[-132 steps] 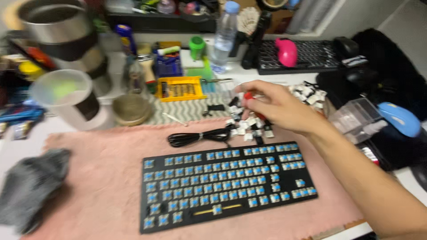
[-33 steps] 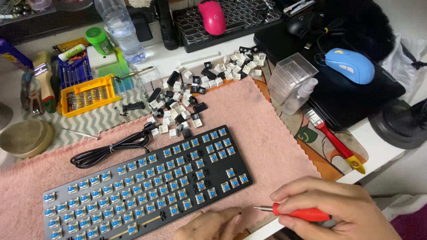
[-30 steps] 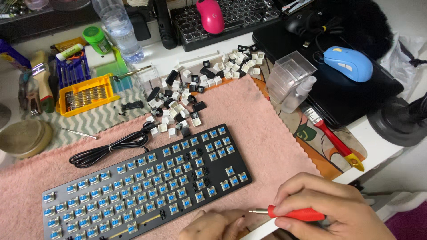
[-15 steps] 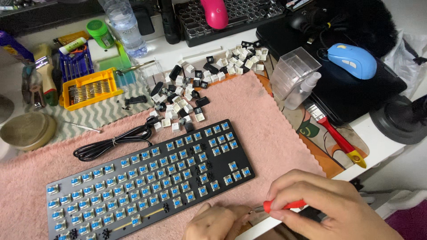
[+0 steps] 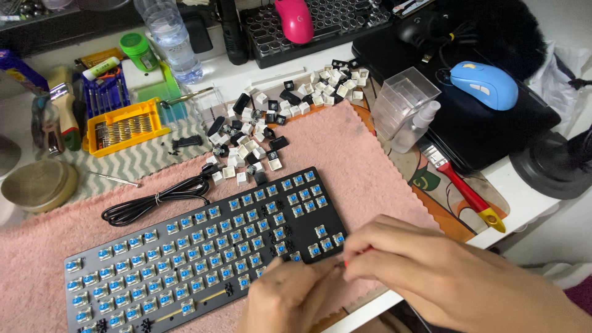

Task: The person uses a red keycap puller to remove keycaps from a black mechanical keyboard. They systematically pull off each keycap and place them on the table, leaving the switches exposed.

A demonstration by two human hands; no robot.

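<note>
Head view: we work at the near right corner of a black keyboard [image 5: 203,246] stripped of its caps, blue switches bare, lying on a pink towel [image 5: 370,166]. Our right hand [image 5: 431,271] is clenched around a red-handled screwdriver [image 5: 354,260], of which only a sliver of red and a thin metal shaft show between the fingers; the tip points left toward the keyboard's front edge. Our left hand [image 5: 287,299] rests against that same edge, fingers curled, thumb and forefinger pinched near the shaft, though we cannot tell whether they actually grip it. Loose black and white keycaps [image 5: 265,132] lie heaped beyond the keyboard, spilling from the towel onto the desk. A coiled black cable [image 5: 157,200] sits just beside the keyboard's far left edge. Farther back stand an orange bit case [image 5: 123,126], a water bottle [image 5: 169,37] and a pink mouse [image 5: 295,18] resting on a black tray. To the right are a clear plastic box [image 5: 404,102], a red-handled brush [image 5: 462,188] and a blue mouse [image 5: 484,83].
</note>
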